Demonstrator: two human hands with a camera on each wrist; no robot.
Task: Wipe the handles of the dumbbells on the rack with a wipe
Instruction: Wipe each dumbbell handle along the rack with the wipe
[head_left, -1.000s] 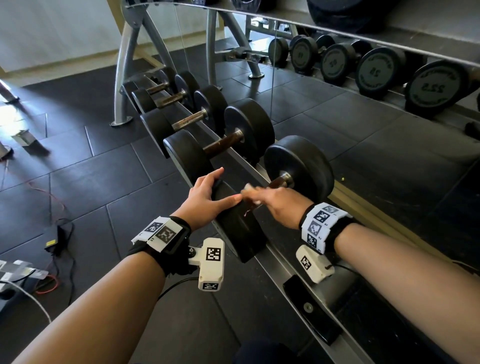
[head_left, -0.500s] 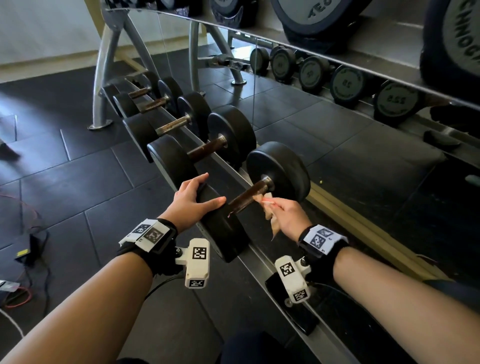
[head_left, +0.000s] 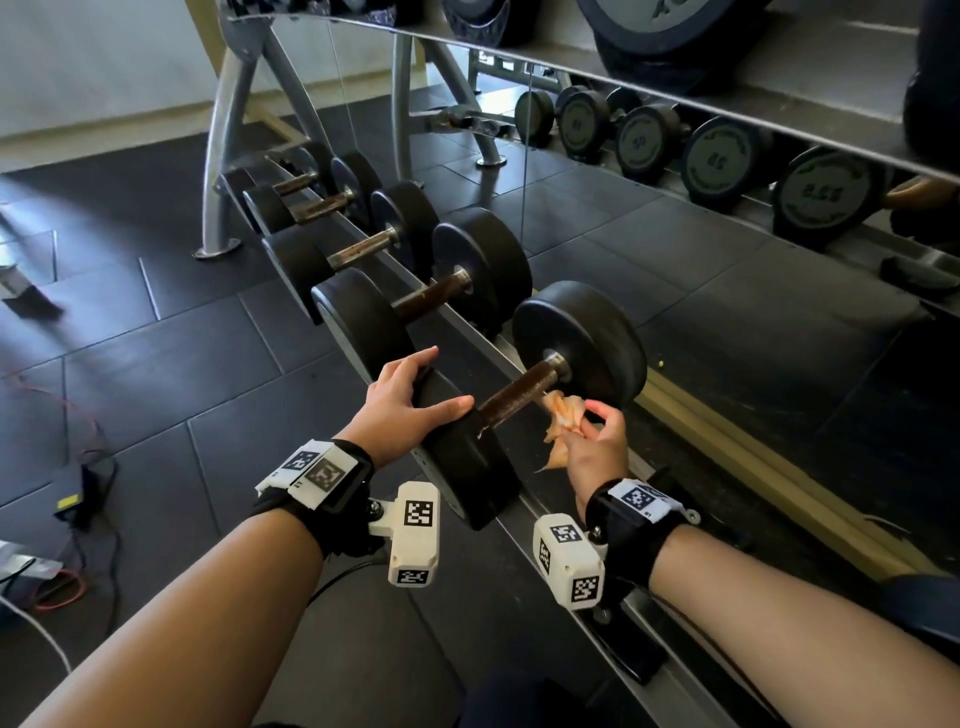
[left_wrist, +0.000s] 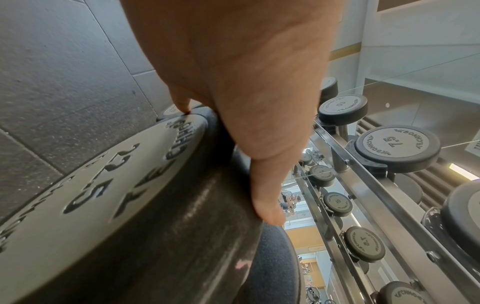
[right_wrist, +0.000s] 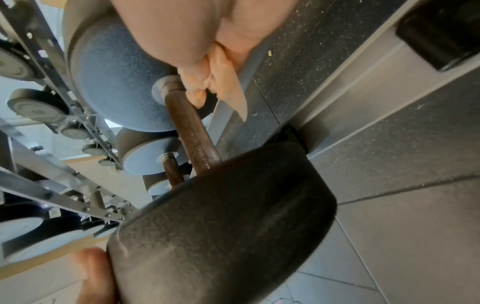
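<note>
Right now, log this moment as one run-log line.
left hand: rests on near black rubber dumbbell head | right hand: pinches crumpled orange wipe beside rusty brown handle | grey metal rack

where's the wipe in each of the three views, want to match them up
Head: the wipe sits right of centre, bunched in the right hand at the far end of the nearest dumbbell's handle.
Left wrist: not in it; the left hand and the dumbbell's near head fill the view.
Right wrist: the wipe is upper centre, against the handle.
Shared landmark: the dumbbell's near head.
</note>
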